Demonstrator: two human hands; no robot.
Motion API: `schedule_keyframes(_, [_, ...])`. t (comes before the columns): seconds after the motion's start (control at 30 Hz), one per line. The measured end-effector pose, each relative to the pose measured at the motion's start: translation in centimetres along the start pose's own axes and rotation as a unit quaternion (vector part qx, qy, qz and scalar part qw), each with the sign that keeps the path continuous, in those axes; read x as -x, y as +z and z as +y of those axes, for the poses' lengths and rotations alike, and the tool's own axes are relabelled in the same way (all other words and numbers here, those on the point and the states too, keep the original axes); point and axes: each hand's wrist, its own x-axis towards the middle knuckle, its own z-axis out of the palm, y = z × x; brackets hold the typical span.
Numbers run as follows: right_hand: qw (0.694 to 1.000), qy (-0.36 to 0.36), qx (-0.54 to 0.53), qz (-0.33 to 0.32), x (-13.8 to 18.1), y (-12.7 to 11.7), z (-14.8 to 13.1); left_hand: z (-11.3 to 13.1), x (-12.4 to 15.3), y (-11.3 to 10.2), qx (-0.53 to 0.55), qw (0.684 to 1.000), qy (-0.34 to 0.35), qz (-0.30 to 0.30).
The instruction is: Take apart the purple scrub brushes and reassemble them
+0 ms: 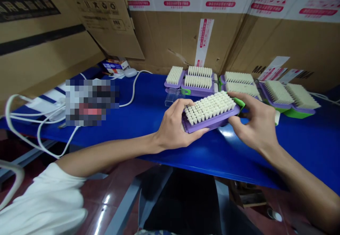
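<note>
A purple scrub brush (209, 113) with white bristles facing up is held above the blue table (148, 121) between both hands. My left hand (174, 127) wraps its near left end, thumb under the purple base. My right hand (253, 120) grips the right end, where a green part (240, 103) shows by the fingers. Behind it, a row of several similar brushes (198, 81) lies bristles up along the cardboard wall, and more brushes (290, 97) sit at the right on green and purple bases.
Large cardboard boxes (186, 22) wall in the back and left of the table. White cables (39, 125) loop over the left end, beside a white mouse (130, 72) and a small box (115, 65). Below the table's front edge are a reddish floor and grey metal frame.
</note>
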Motion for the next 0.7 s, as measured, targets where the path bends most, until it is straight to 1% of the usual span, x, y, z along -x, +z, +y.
schedule_keyframes(0.07, [0.992, 0.014, -0.096, -0.082, -0.6, -1.2, 1.2, -0.6, -0.1, -0.4, 0.015, 1.0, 0.013, -0.007])
schedule_keyframes(0.13, [0.963, 0.016, -0.204, -0.178, -1.1, -2.3, 2.5, -1.3, -0.5, -0.8, 0.045, 0.998, 0.044, -0.016])
schedule_keyframes(0.2, [0.93, 0.015, -0.272, -0.248, -1.5, -3.2, 3.7, -2.1, -1.0, -1.0, 0.088, 0.993, 0.076, -0.034])
schedule_keyframes(0.27, [0.916, -0.003, -0.277, -0.291, -1.7, -3.7, 4.5, -2.7, -1.4, -1.1, 0.126, 0.985, 0.101, -0.06])
schedule_keyframes(0.33, [0.911, -0.027, -0.257, -0.322, -1.8, -3.7, 4.9, -3.2, -1.7, -1.2, 0.153, 0.978, 0.111, -0.089])
schedule_keyframes(0.4, [0.912, -0.038, -0.24, -0.332, -1.8, -3.6, 5.0, -3.5, -1.8, -1.2, 0.176, 0.972, 0.113, -0.107])
schedule_keyframes(0.43, [0.914, -0.032, -0.242, -0.323, -1.9, -3.5, 5.0, -3.7, -1.8, -1.3, 0.187, 0.97, 0.11, -0.109])
schedule_keyframes(0.53, [0.931, 0.006, -0.262, -0.253, -2.1, -4.0, 5.1, -4.2, -1.8, -1.6, 0.21, 0.97, 0.084, -0.089])
schedule_keyframes(0.6, [0.938, 0.04, -0.268, -0.216, -2.4, -5.1, 5.5, -5.0, -1.8, -1.8, 0.198, 0.977, 0.047, -0.061])
schedule_keyframes(0.7, [0.953, 0.08, -0.224, -0.188, -2.8, -8.2, 7.1, -6.8, -1.9, -2.1, 0.161, 0.987, -0.022, -0.01])
